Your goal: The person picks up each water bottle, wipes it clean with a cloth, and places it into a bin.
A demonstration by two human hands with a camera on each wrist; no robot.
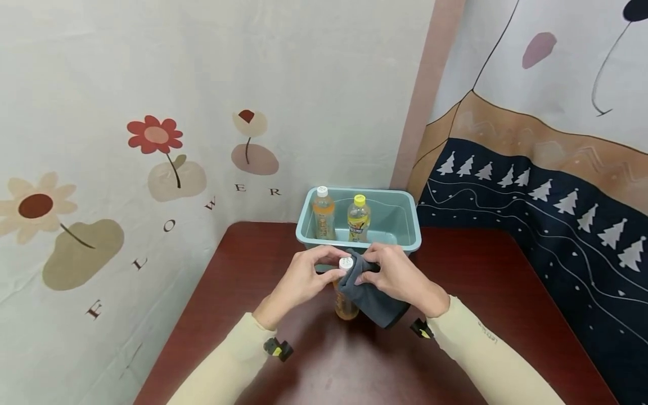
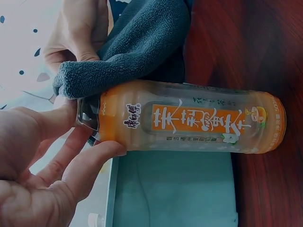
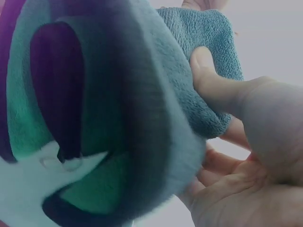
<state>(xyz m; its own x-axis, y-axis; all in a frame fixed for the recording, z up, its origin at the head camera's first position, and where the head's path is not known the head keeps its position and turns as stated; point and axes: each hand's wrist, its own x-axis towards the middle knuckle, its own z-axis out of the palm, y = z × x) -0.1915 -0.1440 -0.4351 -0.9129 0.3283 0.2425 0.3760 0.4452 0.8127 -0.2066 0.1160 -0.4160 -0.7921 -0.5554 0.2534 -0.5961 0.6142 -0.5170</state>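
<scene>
My left hand point(image 1: 310, 275) grips a bottle of orange-labelled tea point(image 2: 194, 118) near its neck, fingers and thumb around the white cap point(image 1: 346, 262) end. A dark grey-blue cloth point(image 1: 377, 298) hangs from my right hand point(image 1: 397, 273), which pinches it against the bottle's upper side. In the left wrist view a fold of the cloth lies over the bottle's shoulder. The right wrist view shows the thumb point(image 3: 208, 71) pressing the cloth, whose loose part fills the left of that view. Whether the bottle's base touches the table cannot be told.
Behind the hands stands a light-blue plastic bin point(image 1: 395, 197). Inside it are a white-capped tea bottle point(image 1: 324, 216) and a yellow-capped bottle point(image 1: 359, 219). The dark red table point(image 1: 243, 259) meets a printed curtain at the back and right.
</scene>
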